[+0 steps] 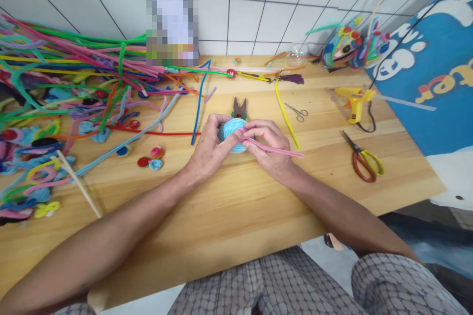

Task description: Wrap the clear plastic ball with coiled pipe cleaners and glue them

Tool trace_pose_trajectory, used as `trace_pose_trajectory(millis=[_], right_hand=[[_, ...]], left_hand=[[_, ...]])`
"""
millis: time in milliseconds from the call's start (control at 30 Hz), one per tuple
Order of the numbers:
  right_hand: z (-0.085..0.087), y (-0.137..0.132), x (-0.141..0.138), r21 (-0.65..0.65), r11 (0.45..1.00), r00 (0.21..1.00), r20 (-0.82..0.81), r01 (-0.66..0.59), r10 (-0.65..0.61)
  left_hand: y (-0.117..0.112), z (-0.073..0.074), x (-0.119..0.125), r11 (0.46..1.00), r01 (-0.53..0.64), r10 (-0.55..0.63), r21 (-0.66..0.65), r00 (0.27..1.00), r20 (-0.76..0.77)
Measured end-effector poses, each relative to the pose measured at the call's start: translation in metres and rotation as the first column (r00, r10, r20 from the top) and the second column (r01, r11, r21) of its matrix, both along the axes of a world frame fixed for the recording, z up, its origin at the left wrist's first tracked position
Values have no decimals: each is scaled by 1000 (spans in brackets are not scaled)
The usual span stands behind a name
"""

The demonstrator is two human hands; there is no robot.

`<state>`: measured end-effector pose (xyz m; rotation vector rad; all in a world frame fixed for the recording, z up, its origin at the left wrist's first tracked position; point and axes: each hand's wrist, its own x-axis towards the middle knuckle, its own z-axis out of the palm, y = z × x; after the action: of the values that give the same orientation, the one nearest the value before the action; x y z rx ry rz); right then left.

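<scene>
Above the middle of the wooden table, my left hand [210,146] grips a light-blue coil of pipe cleaner [232,128], its thumb pressed across the front. My right hand [271,145] pinches a pink pipe cleaner [281,150] against the right side of the coil. The pink length runs out to the right, past the fingers. Just behind the coil lie pliers [240,107] with open dark jaws; their handles are mostly hidden by my hands and the coil.
Many coloured pipe cleaners [74,54] crowd the left side. Scissors [364,160], a yellow glue gun [354,103] and small scissors [298,112] lie to the right. Decorated colourful figures [342,47] stand at the back right, near the tiled wall [247,10]. A wooden stick [79,184] lies front left.
</scene>
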<state>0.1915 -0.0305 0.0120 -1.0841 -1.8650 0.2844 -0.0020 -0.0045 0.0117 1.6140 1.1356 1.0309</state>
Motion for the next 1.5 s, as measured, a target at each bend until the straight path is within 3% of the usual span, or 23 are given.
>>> trace_pose_trajectory(millis=[133,300,433,933,1100,1500], right_hand=[[2,2,3,-41,999,1000,4,-29,30],[2,7,14,-34,994,994,0,-105,105],[4,10,20,0,992,992,-34,-124,124],[5,4,5,114,993,1000,-6,10,-9],[2,3,2,144,989,999,-42,18,-13],[-1,-5,-8,60,998,994,-112,24,-17]], left_hand=[[7,1,-4,999,34,-34,10,998,-51],[13,1,-8,987,104,-88,122,988,-130],[13,2,-8,989,110,-94,103,984,-151],[8,7,-8,969,145,-103,198,973,-207],[4,4,-4,978,89,-54,188,981,-185],[-9,4,4,985,-81,107,150,978,-176]])
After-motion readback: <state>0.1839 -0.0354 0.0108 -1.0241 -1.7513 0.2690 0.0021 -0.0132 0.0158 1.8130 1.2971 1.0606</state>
